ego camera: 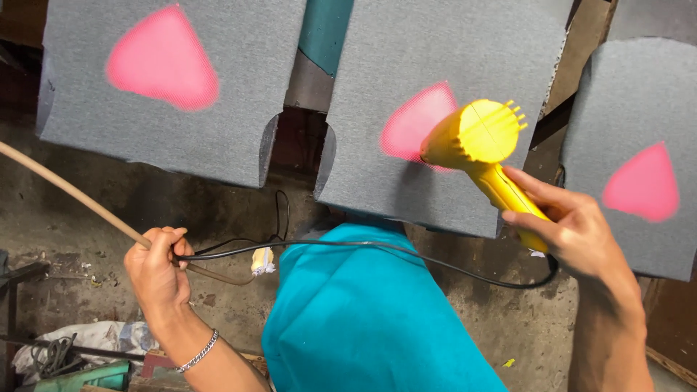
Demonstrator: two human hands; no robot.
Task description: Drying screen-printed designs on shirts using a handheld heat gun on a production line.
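Beside panel edge (406,210), right hand (581,232) gripping blower (483,145).

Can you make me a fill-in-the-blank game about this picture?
1. The right hand holds a ____ heat gun.
2. The left hand grips a wooden stick and a ____ cord.
3. Each grey fabric piece has a ____ painted patch.
4. The left wrist wears a silver ____.

Missing words: yellow, black, pink, bracelet

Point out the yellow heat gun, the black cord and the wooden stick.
Yellow heat gun (479,134), head view: on its round vented rear.
Black cord (435,263), head view: on the span over the teal cloth.
Wooden stick (69,192), head view: mid-shaft.
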